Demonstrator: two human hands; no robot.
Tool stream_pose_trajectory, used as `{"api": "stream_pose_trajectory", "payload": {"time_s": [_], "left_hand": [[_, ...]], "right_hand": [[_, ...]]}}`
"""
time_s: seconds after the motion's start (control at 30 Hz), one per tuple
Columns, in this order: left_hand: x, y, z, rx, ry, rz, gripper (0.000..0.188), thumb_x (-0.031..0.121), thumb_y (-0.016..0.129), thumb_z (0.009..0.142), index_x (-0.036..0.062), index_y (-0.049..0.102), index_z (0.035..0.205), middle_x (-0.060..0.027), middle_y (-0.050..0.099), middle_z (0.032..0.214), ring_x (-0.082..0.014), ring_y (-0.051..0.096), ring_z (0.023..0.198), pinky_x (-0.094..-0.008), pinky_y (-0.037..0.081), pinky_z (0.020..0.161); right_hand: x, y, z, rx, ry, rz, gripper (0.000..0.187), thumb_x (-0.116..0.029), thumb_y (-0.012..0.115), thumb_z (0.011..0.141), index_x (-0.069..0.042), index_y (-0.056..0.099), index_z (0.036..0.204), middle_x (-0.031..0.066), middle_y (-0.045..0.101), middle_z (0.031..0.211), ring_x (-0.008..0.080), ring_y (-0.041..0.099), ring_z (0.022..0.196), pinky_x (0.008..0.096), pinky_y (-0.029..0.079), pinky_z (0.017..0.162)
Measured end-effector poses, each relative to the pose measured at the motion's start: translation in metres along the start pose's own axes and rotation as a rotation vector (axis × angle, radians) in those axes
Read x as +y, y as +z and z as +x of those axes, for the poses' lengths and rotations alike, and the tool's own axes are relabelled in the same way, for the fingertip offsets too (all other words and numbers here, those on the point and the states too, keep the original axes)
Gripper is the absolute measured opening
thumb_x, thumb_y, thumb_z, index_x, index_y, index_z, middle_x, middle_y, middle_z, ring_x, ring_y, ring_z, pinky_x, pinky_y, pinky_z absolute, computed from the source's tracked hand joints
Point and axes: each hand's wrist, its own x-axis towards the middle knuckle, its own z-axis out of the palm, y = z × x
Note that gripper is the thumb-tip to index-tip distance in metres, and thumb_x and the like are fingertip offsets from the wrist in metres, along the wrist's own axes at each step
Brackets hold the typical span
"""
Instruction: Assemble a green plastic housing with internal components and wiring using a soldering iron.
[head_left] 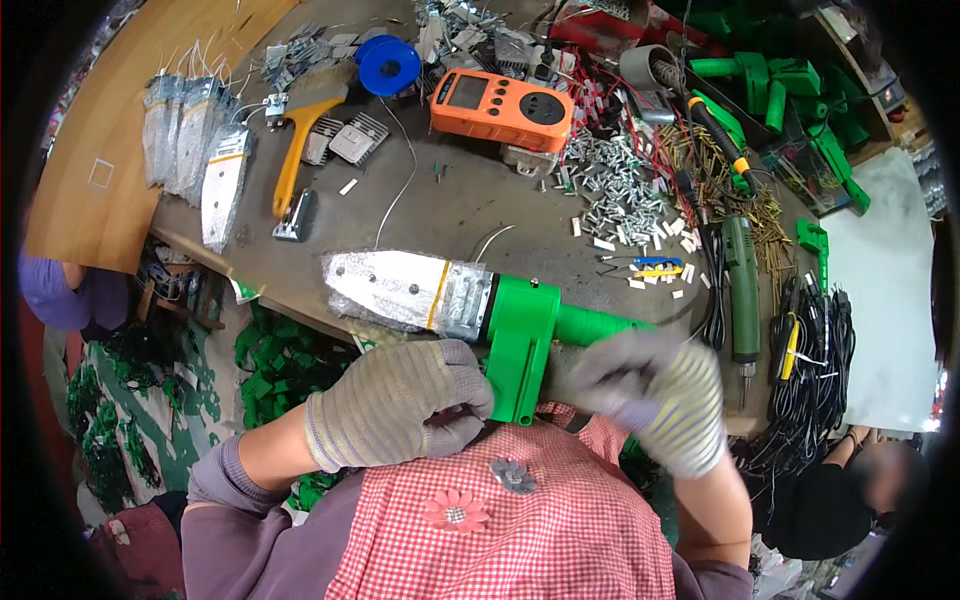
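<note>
A green plastic tool housing [520,340] with a round handle [600,325] lies at the bench's near edge. From its left end sticks a flat, pointed plate [395,285], wrapped in clear film with a yellow band. My left hand [400,405], in a striped knit glove, is closed beside the housing's lower block, its fingers curled. Whatever those fingers hold is hidden. Close to the handle is my right hand [665,395], gloved too and smeared by motion, so its grip does not show.
An orange multimeter [500,110], a blue spool [388,66] and a yellow-handled brush [300,140] lie farther back. Loose screws [620,185] spread across the right side, near a green electric screwdriver [741,290] and black cables [825,340]. Wrapped plates [190,135] are at left.
</note>
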Motion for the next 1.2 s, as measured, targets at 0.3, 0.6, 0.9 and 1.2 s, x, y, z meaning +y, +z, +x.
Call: {"api": "stream_pose_trajectory", "payload": {"time_s": [0.3,0.6,0.9,1.2], "left_hand": [[-0.006,-0.011,0.005,0.03,0.058,-0.02,0.018,0.016,0.078,0.073,0.0113,0.069,0.088,-0.0067,0.064,0.084,-0.0272,0.065,0.077,-0.0372,0.053,0.068],[-0.056,-0.027,0.1,0.603,0.248,0.504,0.004,0.008,0.066,0.083,0.0064,0.068,0.087,-0.0107,0.07,0.087,-0.0267,0.069,0.079,-0.0365,0.054,0.07],[-0.053,-0.018,0.171,0.229,0.188,1.209,0.008,0.011,0.063,0.079,0.005,0.069,0.081,-0.0101,0.07,0.077,-0.0234,0.072,0.073,-0.0363,0.055,0.058],[-0.042,-0.027,0.16,0.174,0.154,1.021,0.013,0.014,0.066,0.077,0.0052,0.068,0.086,-0.0101,0.068,0.08,-0.028,0.069,0.08,-0.0384,0.055,0.068]], "right_hand": [[0.018,0.032,0.0,-0.198,-0.546,-0.486,0.024,-0.022,0.067,0.083,-0.013,0.073,0.105,0.0033,0.071,0.085,0.0197,0.067,0.074,0.0335,0.053,0.059],[0.0,-0.009,0.028,0.132,-0.375,-0.705,0.02,-0.017,0.07,0.08,-0.01,0.071,0.099,0.0112,0.07,0.093,0.0281,0.066,0.08,0.0393,0.053,0.066],[0.045,-0.02,0.101,0.042,-0.328,-1.311,0.019,-0.019,0.06,0.088,-0.006,0.064,0.101,0.0135,0.069,0.082,0.031,0.069,0.081,0.0426,0.054,0.068],[0.052,-0.039,0.075,0.358,-0.426,-0.617,0.032,0.004,0.066,0.075,-0.006,0.063,0.106,0.0099,0.066,0.087,0.0279,0.064,0.072,0.0391,0.053,0.067]]}}
